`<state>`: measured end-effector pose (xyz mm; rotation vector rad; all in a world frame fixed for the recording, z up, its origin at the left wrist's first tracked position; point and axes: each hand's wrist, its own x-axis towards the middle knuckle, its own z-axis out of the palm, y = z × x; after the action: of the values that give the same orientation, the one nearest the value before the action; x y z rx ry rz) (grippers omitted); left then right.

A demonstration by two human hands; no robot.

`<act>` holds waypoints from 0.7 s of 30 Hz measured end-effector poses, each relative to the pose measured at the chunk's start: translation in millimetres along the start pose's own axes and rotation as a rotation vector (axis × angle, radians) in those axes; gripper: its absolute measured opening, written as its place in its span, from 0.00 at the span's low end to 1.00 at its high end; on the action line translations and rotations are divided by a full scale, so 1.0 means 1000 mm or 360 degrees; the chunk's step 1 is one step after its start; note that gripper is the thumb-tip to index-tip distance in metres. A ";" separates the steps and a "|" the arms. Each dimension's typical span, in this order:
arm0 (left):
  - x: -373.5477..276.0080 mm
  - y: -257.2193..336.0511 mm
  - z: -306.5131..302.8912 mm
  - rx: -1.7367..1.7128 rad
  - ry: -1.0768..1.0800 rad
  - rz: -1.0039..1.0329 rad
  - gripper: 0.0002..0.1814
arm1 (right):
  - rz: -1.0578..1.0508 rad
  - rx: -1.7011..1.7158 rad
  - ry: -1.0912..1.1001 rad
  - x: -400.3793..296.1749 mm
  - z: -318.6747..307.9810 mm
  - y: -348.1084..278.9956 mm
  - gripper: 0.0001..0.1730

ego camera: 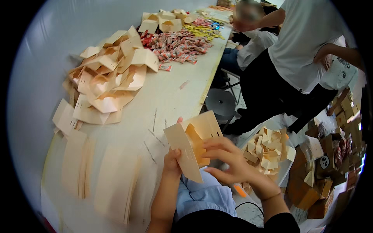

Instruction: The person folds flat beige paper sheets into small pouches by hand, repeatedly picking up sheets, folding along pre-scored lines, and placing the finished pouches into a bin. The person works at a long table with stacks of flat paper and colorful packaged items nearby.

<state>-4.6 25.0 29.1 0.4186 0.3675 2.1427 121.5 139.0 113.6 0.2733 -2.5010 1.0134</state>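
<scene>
My left hand (172,161) grips a cream cardboard box piece (179,142) by its lower left panel, with a fingertip showing at its upper edge. The piece is partly folded, with slots in its panels and a curved cut-out inside. My right hand (224,158) is at its right side with the fingers spread; the fingertips are at the inner panel, and whether they touch it I cannot tell. On the table (174,96) to the left lie two stacks of flat cardboard blanks (116,180), (74,163), somewhat blurred. Behind them rises a pile of folded cardboard pieces (102,84).
Wrapped sweets (177,43) are heaped at the table's far end, beside more folded pieces (163,21). A grey stool (220,102) stands by the table edge. Right of me are a bin of folded pieces (268,148) and brown cartons (301,180). A person in white (306,43) stands ahead, others nearby.
</scene>
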 end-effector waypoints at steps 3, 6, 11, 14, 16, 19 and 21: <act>-0.002 0.003 0.002 -0.0251 -0.0066 0.0136 0.60 | -0.0126 -0.0347 0.0647 -0.031 0.014 -0.011 0.28; 0.000 -0.002 -0.006 -0.0282 -0.0229 0.0272 0.57 | 0.0070 0.0045 0.0998 -0.043 0.044 -0.013 0.43; 0.000 -0.008 -0.013 -0.0349 -0.0315 0.0321 0.53 | 0.0239 0.0645 0.0770 -0.030 0.085 -0.001 0.50; -0.003 -0.004 0.004 -0.0346 -0.0084 0.0345 0.56 | 0.0115 0.0669 0.0737 -0.022 0.083 0.001 0.45; -0.001 -0.006 -0.007 -0.0198 -0.0137 0.0393 0.53 | 0.0109 0.0553 0.0749 -0.017 0.080 -0.003 0.34; -0.004 -0.015 -0.002 0.0154 0.0110 0.0424 0.51 | 0.0540 0.0688 0.1185 -0.023 0.098 0.005 0.22; -0.006 -0.022 0.003 0.0286 0.0234 0.0453 0.49 | 0.0579 0.0696 0.1303 -0.033 0.110 0.024 0.13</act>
<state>16.1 33.0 21.7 0.4374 0.6185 2.4349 108.2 79.3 13.3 -0.4179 -1.5984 1.4431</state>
